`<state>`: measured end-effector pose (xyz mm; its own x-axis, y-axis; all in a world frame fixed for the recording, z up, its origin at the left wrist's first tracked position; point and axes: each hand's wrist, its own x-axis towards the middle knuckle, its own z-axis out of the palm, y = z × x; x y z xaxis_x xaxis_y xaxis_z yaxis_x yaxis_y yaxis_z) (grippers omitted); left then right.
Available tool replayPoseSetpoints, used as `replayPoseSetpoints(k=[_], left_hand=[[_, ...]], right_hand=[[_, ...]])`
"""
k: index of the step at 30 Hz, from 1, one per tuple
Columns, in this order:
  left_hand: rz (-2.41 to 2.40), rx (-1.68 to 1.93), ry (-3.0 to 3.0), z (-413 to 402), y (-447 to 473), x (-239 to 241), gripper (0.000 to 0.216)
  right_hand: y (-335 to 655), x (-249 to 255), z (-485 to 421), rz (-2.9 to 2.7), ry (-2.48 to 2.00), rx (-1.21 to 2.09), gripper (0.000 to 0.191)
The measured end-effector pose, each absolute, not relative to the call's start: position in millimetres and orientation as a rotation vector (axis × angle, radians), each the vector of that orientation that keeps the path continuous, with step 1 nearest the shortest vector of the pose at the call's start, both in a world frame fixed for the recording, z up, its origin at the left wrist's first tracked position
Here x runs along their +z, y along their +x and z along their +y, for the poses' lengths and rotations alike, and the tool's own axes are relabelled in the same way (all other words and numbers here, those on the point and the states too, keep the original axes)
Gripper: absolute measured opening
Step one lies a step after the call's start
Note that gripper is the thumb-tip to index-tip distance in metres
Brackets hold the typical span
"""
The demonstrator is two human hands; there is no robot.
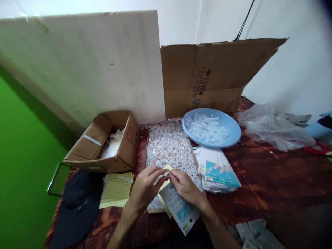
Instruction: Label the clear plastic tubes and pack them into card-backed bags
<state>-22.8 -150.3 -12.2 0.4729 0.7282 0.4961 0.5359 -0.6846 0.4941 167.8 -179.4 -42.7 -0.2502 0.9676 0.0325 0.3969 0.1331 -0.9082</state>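
Both hands meet over a shallow tray (194, 154) of small white, translucent pieces (168, 141). My left hand (147, 184) is closed in a pinch, with a small pale thing at its fingertips that I cannot make out. My right hand (187, 188) is closed on the upper end of a printed packet (178, 209), its fingertips touching or nearly touching the left ones. The packet is grey-white with a blue picture and slants down toward me. Beneath it lies a yellow sticker sheet (166, 206), partly covered by the packet and the hands.
An open cardboard box (127, 152), more yellow sticker sheets (116, 190) and a black cap (77, 207) lie left. Rightward are a blue basin (230, 138) of clear strips, stacked printed packets (220, 173) and a plastic bag (275, 128). Cardboard (218, 76) stands behind.
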Motion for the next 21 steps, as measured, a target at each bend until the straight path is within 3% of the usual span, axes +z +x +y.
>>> replayPoseSetpoints(k=[6,21], left_hand=[[1.122,1.121,2.473,-163.6,-4.1,-41.1,0.021],[1.156,1.300,2.287,-166.0,-11.2,-43.5,0.021]], right_hand=[[167.0,-38.2,-185.2,-1.936,-1.389,0.939,0.025],[151.1,-49.0,-182.4,-2.002,-1.399,0.815,0.026]])
